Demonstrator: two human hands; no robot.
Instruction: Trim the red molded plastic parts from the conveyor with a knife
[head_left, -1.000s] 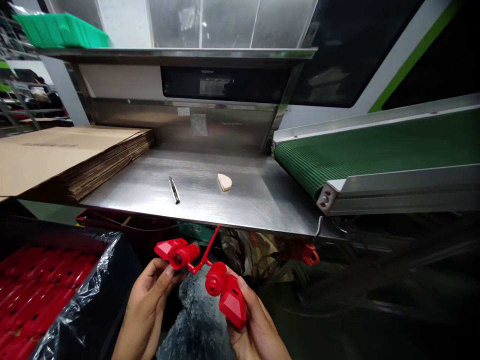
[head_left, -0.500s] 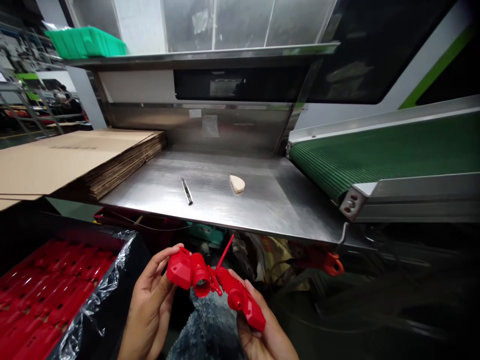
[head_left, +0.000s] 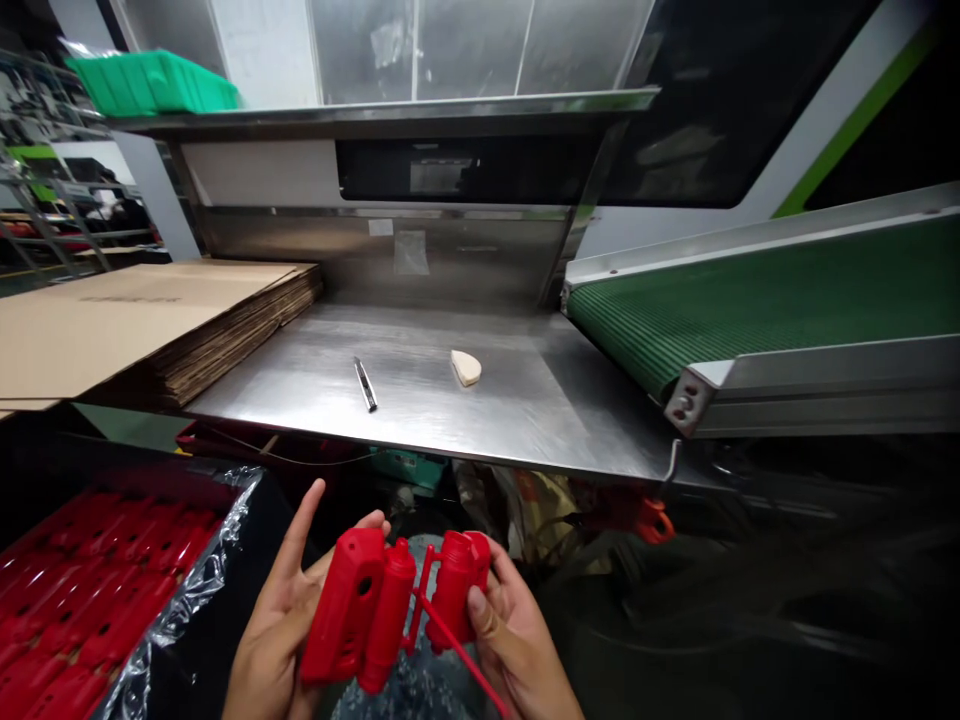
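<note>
Both hands share a set of red moulded plastic parts (head_left: pixel 386 615), linked by thin runners with a long sprue pointing down to the right. My left hand (head_left: pixel 274 625) grips the long angular part at the left, its index finger stretched upward. My right hand (head_left: pixel 514 625) pinches the shorter ribbed part at the right, thumb on its near face. The parts hang in front of the steel table's near edge, over my lap. A utility knife (head_left: pixel 365 384) and a cream-coloured wedge-shaped piece (head_left: pixel 466 368) lie on the steel table (head_left: pixel 405 425).
At lower left, a plastic-lined box (head_left: pixel 217 560) holds rows of similar red parts (head_left: pixel 82 590). Flattened cardboard (head_left: pixel 165 310) is stacked at the table's left. A green conveyor belt (head_left: pixel 750 290) slopes in from the right. A green bin (head_left: pixel 154 85) stands on the upper shelf.
The red parts have been turned, so the long side of the left part now faces me and the sprue points down instead of up. My left index finger has lifted off.
</note>
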